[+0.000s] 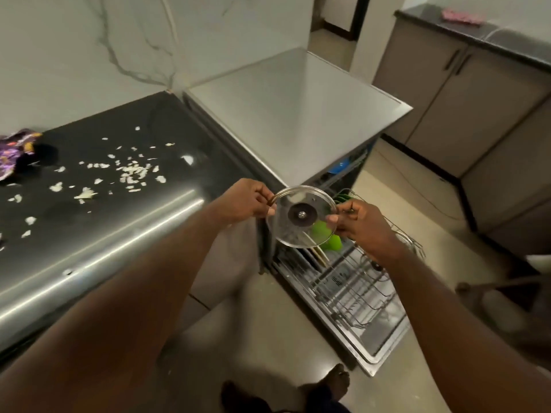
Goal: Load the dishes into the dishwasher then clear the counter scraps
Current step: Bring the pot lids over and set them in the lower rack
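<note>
I hold a round glass lid [293, 234] with a dark centre knob above the open dishwasher. My left hand [247, 201] pinches its left rim and my right hand [362, 226] pinches its right rim. Below it the pulled-out lower rack [357, 290] carries a few plates standing on edge and a green item [331, 241], partly seen through the glass. White scraps [131, 172] lie scattered over the black counter [89, 216] at the left.
A purple wrapper [15, 152] lies at the counter's far left. The dishwasher's steel top [295, 114] is bare. Its open door [378, 347] juts over the floor near my bare feet [337, 380]. Grey cabinets [465, 93] stand at the right.
</note>
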